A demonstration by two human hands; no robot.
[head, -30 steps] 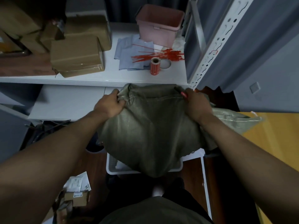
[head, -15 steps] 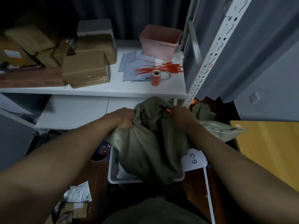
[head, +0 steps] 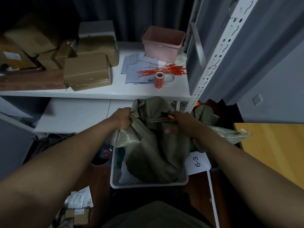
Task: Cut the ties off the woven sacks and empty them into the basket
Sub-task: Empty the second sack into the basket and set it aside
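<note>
A grey-green woven sack [head: 153, 155] hangs upside down into the white basket [head: 148, 184] on the floor. My left hand [head: 125, 118] grips one gathered corner of the sack's upper end. My right hand [head: 179, 122] holds the other side, and a red-handled tool [head: 170, 116] pokes out of that fist. The sack's lower end rests inside the basket and hides most of what lies there. Another sack [head: 225, 134] lies flat to the right.
A white shelf [head: 98, 94] above carries cardboard boxes [head: 87, 71], a pink bin [head: 162, 43], red zip ties [head: 162, 71] and a red tape roll [head: 159, 79]. A perforated metal upright [head: 212, 63] stands right, a yellow table [head: 276, 148] beyond. Small parcels [head: 77, 209] lie at lower left.
Both hands have lowered the sack from shelf-edge height down into the basket, and its top has bunched together between them.
</note>
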